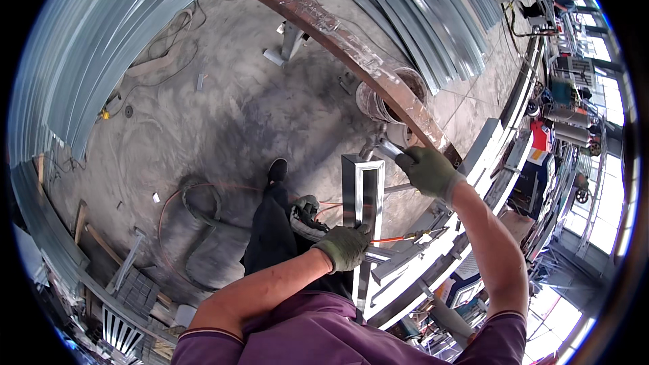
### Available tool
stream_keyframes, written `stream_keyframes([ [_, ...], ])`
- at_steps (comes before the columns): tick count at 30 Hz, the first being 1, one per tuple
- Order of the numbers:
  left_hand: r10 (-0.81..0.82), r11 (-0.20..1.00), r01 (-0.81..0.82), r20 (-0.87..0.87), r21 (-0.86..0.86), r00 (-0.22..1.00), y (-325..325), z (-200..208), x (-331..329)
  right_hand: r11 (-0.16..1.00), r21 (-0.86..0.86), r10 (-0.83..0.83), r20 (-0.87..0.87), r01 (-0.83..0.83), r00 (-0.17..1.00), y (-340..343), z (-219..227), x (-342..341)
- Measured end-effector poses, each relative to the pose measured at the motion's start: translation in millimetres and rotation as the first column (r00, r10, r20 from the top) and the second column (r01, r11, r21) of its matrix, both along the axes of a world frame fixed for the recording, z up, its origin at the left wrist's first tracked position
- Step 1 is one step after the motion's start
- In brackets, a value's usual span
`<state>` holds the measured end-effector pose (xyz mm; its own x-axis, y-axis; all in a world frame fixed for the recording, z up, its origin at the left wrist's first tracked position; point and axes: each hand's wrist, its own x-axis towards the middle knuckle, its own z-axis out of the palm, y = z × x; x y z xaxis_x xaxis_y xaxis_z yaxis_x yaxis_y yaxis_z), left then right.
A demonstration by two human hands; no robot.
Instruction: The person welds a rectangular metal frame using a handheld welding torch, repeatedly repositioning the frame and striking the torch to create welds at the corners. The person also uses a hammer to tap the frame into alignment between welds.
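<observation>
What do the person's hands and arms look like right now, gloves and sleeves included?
Both hands wear grey-green knit work gloves, soiled dark at the fingers: left hand, right hand. The forearms are bare below short purple sleeves edged with a thin pale and dark stripe at the hem. No watch or wristband shows.

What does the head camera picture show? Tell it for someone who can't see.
A person in green work gloves holds a shiny rectangular metal frame upright: the left hand grips its lower part, the right hand grips near its top. Below is a dusty concrete floor with metal sheets, a long rusty beam and an orange hose.
</observation>
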<state>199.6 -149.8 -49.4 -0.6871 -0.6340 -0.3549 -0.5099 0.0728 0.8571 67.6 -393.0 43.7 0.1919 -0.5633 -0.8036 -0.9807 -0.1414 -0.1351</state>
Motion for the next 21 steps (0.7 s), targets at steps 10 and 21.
stream_keyframes([
  [10,-0.135,0.978,0.150,0.106,-0.142,0.985,36.8,-6.9,-19.6,0.176,0.329,-0.948,0.312,0.928,0.070,105.5,29.5,-41.3],
  [21,-0.183,0.983,0.179,0.144,0.038,0.972,41.1,8.7,-44.5,0.146,0.361,-0.902,0.432,0.921,-0.026,162.3,25.3,-44.8],
])
